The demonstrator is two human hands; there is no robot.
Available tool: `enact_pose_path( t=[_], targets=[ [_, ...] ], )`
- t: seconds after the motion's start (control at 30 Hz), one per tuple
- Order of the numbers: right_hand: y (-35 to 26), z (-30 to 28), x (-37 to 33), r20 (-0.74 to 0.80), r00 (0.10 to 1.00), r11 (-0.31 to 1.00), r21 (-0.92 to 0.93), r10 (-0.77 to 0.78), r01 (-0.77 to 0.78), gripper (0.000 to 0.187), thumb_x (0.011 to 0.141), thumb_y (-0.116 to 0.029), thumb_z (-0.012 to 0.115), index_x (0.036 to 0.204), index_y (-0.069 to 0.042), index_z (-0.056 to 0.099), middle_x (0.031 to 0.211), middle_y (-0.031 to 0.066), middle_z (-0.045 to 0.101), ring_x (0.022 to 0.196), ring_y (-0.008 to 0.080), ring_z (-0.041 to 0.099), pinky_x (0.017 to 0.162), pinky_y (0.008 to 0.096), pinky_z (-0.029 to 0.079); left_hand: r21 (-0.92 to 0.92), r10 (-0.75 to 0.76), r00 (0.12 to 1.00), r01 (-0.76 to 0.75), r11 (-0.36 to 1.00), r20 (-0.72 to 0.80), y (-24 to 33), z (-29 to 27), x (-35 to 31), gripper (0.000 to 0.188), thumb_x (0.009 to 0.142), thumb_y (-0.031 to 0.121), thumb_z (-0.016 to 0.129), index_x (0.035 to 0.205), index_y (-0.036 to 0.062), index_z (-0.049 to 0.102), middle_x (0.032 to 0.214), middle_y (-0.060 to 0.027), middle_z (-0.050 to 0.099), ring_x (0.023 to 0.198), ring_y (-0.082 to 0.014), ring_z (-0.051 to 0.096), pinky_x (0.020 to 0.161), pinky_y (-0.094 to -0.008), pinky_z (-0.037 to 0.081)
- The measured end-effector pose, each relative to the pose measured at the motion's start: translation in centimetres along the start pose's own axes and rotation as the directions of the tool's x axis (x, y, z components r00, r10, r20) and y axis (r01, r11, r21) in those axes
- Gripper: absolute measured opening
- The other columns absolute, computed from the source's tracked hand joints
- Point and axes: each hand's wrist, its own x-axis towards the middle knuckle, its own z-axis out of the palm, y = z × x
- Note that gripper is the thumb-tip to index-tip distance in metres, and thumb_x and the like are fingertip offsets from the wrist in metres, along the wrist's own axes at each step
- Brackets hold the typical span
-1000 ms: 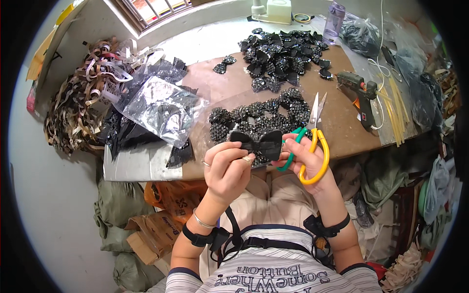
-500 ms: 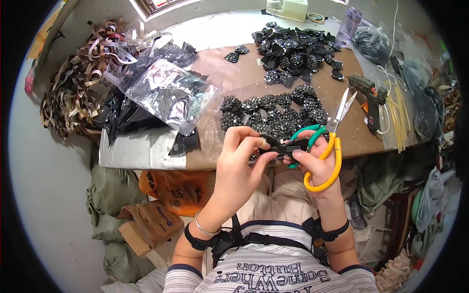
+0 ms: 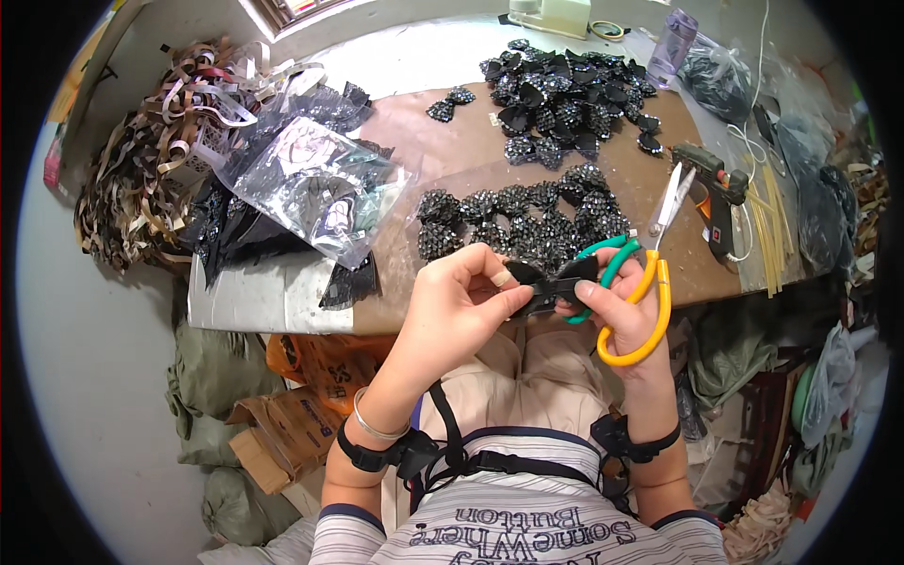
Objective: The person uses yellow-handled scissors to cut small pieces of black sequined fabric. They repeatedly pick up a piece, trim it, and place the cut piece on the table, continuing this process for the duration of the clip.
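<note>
A black bow (image 3: 544,274) is stretched between my two hands at the table's front edge, its dark wings fanned out and a narrow black strip across its middle. My left hand (image 3: 459,297) pinches its left side between thumb and fingers. My right hand (image 3: 623,306) grips the other side, thumb on the strip. Scissors (image 3: 659,262) with one yellow and one green handle also hang in my right hand, blades apart and pointing away from me. Just beyond, glittery black bows (image 3: 527,221) lie in rows; more sit in a heap (image 3: 565,99) farther back.
A glue gun (image 3: 720,202) and yellowish glue sticks (image 3: 774,226) lie at the right. Clear plastic bags (image 3: 315,188) and a pile of ribbon strips (image 3: 141,179) fill the left. A purple bottle (image 3: 672,49) stands at the back right. Below the table are a cardboard box (image 3: 292,438) and an orange bag (image 3: 344,372).
The bow has been turned so that its wings and middle strip show more. My left fingers have shifted on it. The scissors have moved slightly right with my right hand.
</note>
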Motion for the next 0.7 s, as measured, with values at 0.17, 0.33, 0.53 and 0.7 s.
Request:
enact_pose_path(
  t=[0.17, 0.33, 0.53, 0.7],
  targets=[
    [-2.6, -2.1, -1.8, 0.08, 0.997, 0.896, -0.443, 0.021, 0.017, 0.015, 0.09, -0.015, 0.063, 0.094, -0.001, 0.057, 0.083, 0.0026, 0.062, 0.066, 0.0088, 0.056, 0.061, 0.0238, 0.05, -0.224, 0.112, 0.972, -0.159, 0.962, -0.208, -1.3, -0.2, 0.5, 0.018, 0.081, -0.004, 0.072, 0.081, 0.0037, 0.055, 0.086, -0.0007, 0.061, 0.074, -0.0037, 0.056, 0.067, -0.0175, 0.048],
    [-4.3, -2.2, -3.3, 0.261, 0.963, 0.24, -0.941, 0.066, 0.238, 0.027, 0.083, -0.022, 0.068, 0.084, 0.0, 0.053, 0.071, 0.0174, 0.057, 0.065, 0.0376, 0.057, 0.059, 0.0401, 0.045, -0.25, 0.184, 0.921, -0.278, 0.927, -0.343, -1.9, 1.2, 0.6, 0.019, 0.083, -0.004, 0.071, 0.085, 0.004, 0.054, 0.084, 0.0014, 0.058, 0.074, -0.0018, 0.055, 0.061, -0.0154, 0.045],
    [-4.6, -2.1, -2.9, 0.318, 0.948, 0.038, -0.948, 0.003, 0.317, 0.026, 0.08, -0.021, 0.068, 0.08, -0.001, 0.051, 0.07, 0.0179, 0.058, 0.069, 0.0392, 0.058, 0.058, 0.0443, 0.044, -0.304, 0.216, 0.901, -0.34, 0.89, -0.377, -2.6, 2.4, 0.3, 0.018, 0.085, -0.004, 0.069, 0.086, 0.0035, 0.052, 0.088, -0.0005, 0.057, 0.077, -0.0033, 0.055, 0.063, -0.0163, 0.045],
    [-3.6, -1.9, -2.9, 0.372, 0.921, -0.1, -0.927, -0.114, 0.362, 0.025, 0.077, -0.02, 0.067, 0.089, -0.002, 0.054, 0.078, 0.0144, 0.06, 0.072, 0.0334, 0.061, 0.061, 0.0426, 0.047, -0.473, 0.095, 0.946, -0.241, 0.847, -0.311, -2.9, 1.7, 0.2, 0.02, 0.088, -0.004, 0.063, 0.086, 0.0072, 0.047, 0.082, 0.0016, 0.056, 0.076, -0.0106, 0.064, 0.076, -0.0289, 0.058]
  ],
)
